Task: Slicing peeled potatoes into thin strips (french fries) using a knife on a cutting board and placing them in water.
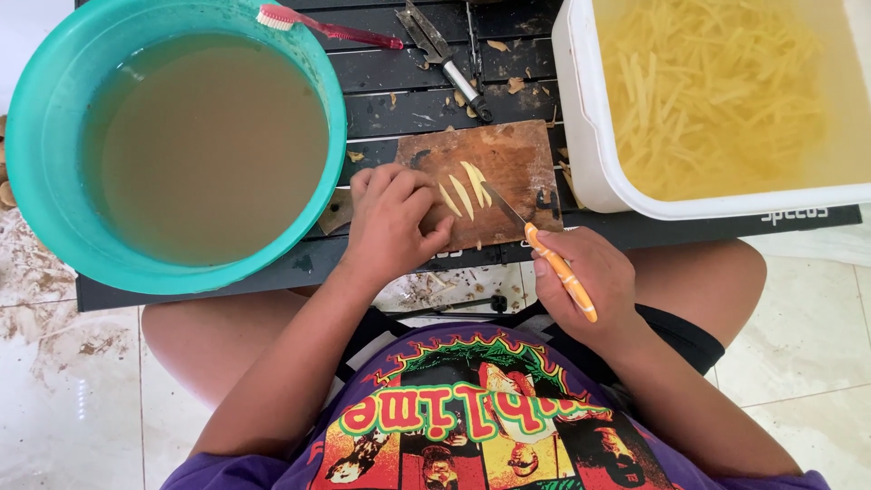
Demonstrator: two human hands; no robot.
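Potato strips (464,189), 3 visible, lie on the wooden cutting board (508,159) atop the counter (399,82); left hand (390,222) curled beside them, right hand (590,281) grasping an orange-handled knife (544,254).

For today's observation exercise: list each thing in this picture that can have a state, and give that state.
Left hand: curled, pressing on the cutting board.
Right hand: gripping the orange-handled knife.
Yellow strips: cut, lying on the board.
Teal basin: filled with murky water.
White tub: holds soaking strips.
Toothbrush: lying unused.
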